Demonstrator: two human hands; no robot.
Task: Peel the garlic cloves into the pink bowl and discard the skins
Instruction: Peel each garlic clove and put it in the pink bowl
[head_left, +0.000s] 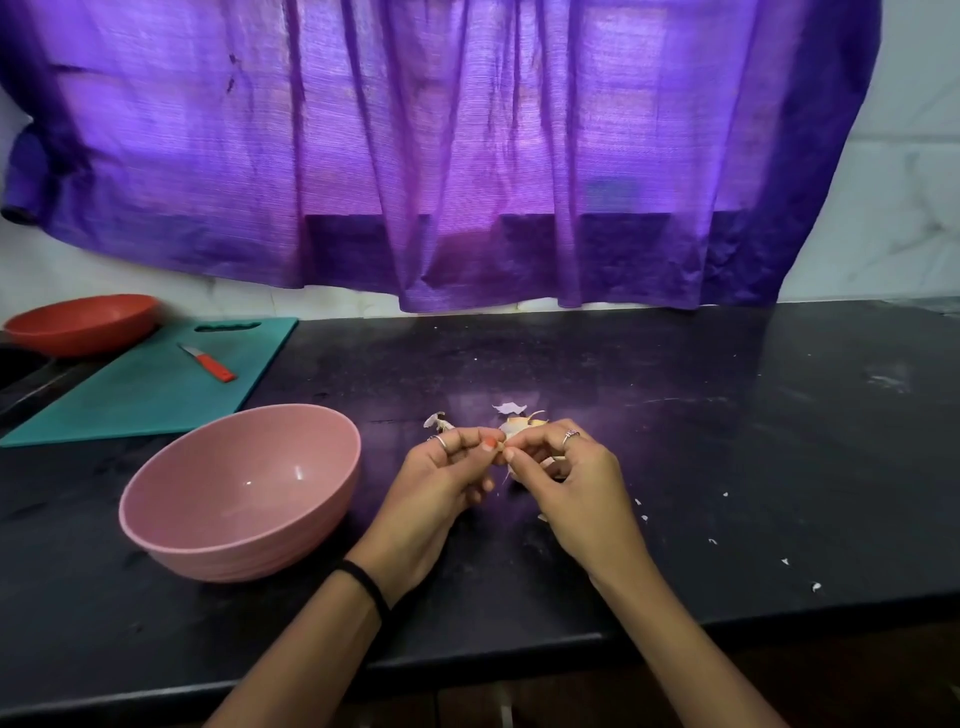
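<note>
Both hands pinch one garlic clove (511, 430).
Left hand (451, 470) and right hand (563, 470) meet beside pink bowl (156, 512); no writing readable.

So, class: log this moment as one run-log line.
step: peeling | both hands pinch garlic clove | pink bowl: empty | skins on counter

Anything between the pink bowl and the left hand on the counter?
No. In the head view only bare black counter separates the pink bowl from the left hand.

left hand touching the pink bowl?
Apart. The head view shows bare black counter between the left hand and the pink bowl.
</note>
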